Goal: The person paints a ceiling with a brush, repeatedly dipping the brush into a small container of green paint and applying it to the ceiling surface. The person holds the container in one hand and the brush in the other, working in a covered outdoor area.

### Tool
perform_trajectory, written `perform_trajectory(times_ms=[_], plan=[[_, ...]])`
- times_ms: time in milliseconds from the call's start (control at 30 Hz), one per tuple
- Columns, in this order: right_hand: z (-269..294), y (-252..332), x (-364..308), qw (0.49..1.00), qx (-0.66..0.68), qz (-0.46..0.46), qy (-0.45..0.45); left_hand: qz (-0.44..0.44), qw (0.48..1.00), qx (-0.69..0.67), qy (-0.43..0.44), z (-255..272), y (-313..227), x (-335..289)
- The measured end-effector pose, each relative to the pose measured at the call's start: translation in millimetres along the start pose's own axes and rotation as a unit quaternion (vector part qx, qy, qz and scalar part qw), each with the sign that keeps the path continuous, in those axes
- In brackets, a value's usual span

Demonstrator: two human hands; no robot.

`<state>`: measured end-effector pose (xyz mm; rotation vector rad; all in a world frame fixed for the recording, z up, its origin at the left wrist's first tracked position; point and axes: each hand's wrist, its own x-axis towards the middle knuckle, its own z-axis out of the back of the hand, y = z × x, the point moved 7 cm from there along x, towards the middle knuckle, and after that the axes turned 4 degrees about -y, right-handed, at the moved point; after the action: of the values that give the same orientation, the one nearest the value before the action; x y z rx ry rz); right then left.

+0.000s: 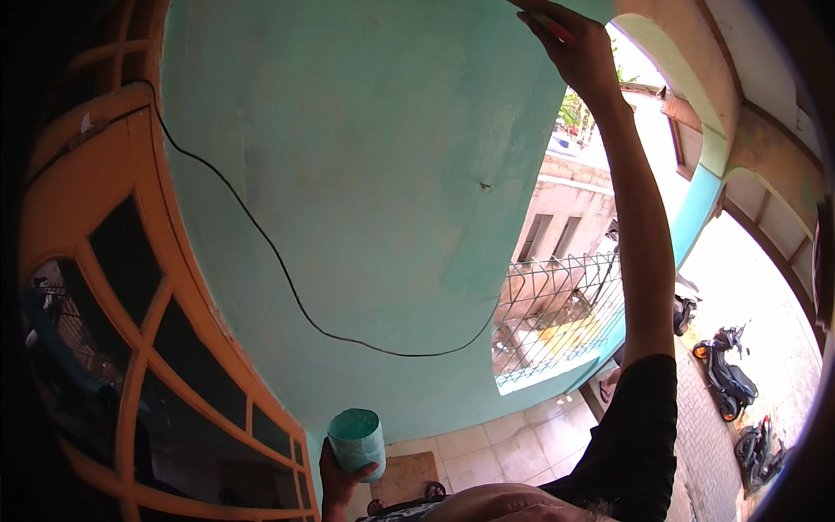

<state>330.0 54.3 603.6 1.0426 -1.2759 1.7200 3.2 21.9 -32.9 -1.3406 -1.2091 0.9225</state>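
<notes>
My right hand [584,54] is raised high at the top right, its fingers closed around the red handle of a paintbrush [558,31]. The brush's far end reaches the top edge of the picture and is mostly cut off. Beside it spreads a turquoise-green wall [365,174] with patchy, uneven colour. Low in the view, my left hand [339,478] grips a turquoise paint pot [357,444] from its left side. The pot is upright, its open mouth facing up and its inside the same turquoise; how full it is I cannot tell.
A dark cable [283,270] hangs in a loop across the wall. Orange-framed glass doors [130,348] stand at the left. Right of the wall is an opening with a wire grille [557,304]. Below lie a brown mat [404,477] and floor tiles; motorbikes [729,374] are parked outside.
</notes>
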Motion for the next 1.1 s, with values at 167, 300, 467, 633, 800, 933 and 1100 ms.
perform_trajectory(times_ms=[167, 300, 467, 633, 800, 933, 1100], plan=[[-12.9, -25.4, 39.4, 0.998, -0.068, 0.004, 0.006, 0.012, 0.999, -0.039, 0.022, -7.1, 4.1, 5.1], [-41.1, -17.4, -22.7, 0.998, -0.051, 0.029, 0.002, 0.011, 0.999, -0.037, 0.010, -2.9, 15.0, 2.4], [-53.2, 21.3, -133.6, 0.991, -0.037, 0.044, 0.120, 0.001, 0.999, -0.042, -0.016, 2.1, 4.0, -2.1], [-25.3, 9.7, -111.7, 0.980, 0.023, -0.109, 0.165, -0.002, 0.999, -0.024, -0.024, 9.4, -3.1, -3.9], [-15.4, -18.5, -30.5, 0.997, -0.030, 0.065, 0.012, -0.009, 1.000, 0.020, -0.006, 7.4, -15.4, -1.9], [-51.0, -7.3, -76.9, 0.997, -0.025, 0.072, 0.031, 0.011, 1.000, -0.025, 0.005, -0.1, -1.6, -4.8], [-65.4, 40.0, -198.7, 0.988, -0.037, 0.031, 0.146, 0.031, 0.996, -0.077, 0.015, -10.6, -1.4, -7.0]])
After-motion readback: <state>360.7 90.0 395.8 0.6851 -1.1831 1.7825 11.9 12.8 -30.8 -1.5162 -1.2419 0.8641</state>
